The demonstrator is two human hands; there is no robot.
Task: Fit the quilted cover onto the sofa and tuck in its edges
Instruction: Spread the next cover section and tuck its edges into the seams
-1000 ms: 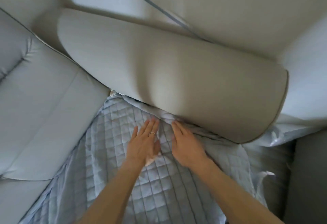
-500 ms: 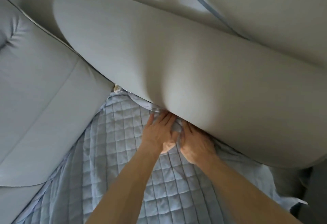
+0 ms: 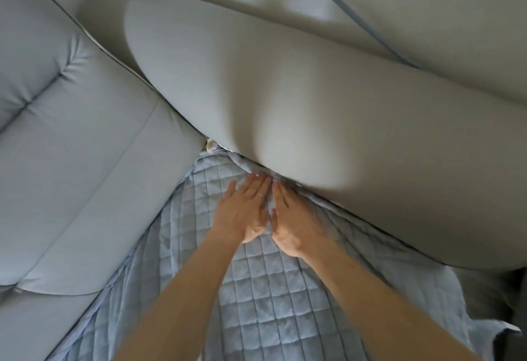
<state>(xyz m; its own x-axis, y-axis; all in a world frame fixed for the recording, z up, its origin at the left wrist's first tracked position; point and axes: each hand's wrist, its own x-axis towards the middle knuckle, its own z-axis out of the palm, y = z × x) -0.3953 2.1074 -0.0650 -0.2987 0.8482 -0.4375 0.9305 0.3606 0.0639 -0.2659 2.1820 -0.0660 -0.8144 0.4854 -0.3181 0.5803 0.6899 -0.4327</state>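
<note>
Left hand (image 3: 242, 212) and right hand (image 3: 296, 226) lie flat side by side, fingers straight and close together, pressing the quilted cover (image 3: 256, 303) into the gap under the back cushion (image 3: 313, 109). The cover is spread over the seat. Judged status: the rear tuck is in progress at this spot, and the loose corner (image 3: 484, 329) and the side along the left cushion (image 3: 79, 178) are not yet tucked.

A: Item one, quilted cover (image 3: 265, 298)?
B: Pale blue, stitched in a square grid, spread over the seat, wrinkled. Its far edge runs under the back cushion (image 3: 313, 121).
A: Item two, sofa (image 3: 85, 178)?
B: Light grey, dark piping. Its left section is bare and borders the cover.
</note>
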